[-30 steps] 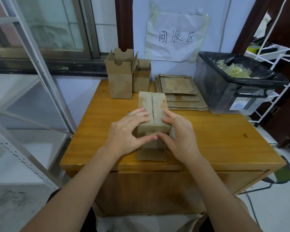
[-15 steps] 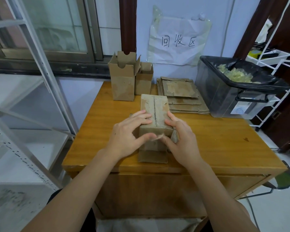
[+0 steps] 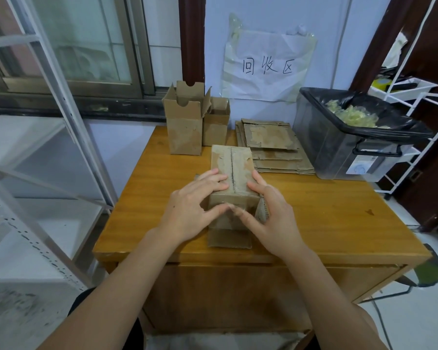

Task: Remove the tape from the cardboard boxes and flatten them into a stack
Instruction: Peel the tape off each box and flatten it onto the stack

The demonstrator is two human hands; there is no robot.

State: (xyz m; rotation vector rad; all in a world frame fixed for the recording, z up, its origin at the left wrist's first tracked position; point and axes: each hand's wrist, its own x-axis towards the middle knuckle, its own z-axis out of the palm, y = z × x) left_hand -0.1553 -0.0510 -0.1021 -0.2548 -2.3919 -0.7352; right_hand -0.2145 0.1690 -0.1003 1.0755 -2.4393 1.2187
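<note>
A brown cardboard box [image 3: 234,168] lies on its side in the middle of the wooden table [image 3: 339,213], its seam facing up and a flap folded out toward me. My left hand [image 3: 195,208] grips its left side, fingers over the top and thumb on the near end face. My right hand [image 3: 273,215] holds the right side, its thumb meeting the left thumb on that end face, where a thin strip of clear tape seems to be pinched. A stack of flattened boxes [image 3: 273,147] lies behind it.
Two upright open boxes [image 3: 187,125] stand at the table's back left. A grey bin with a black liner [image 3: 352,137], holding crumpled tape, sits at the back right. A white metal rack [image 3: 36,137] flanks the left, a white wire shelf [image 3: 415,97] the right.
Both thumbs have crept closer together on the box's near end face. The box has stayed in place; the camera has tilted slightly.
</note>
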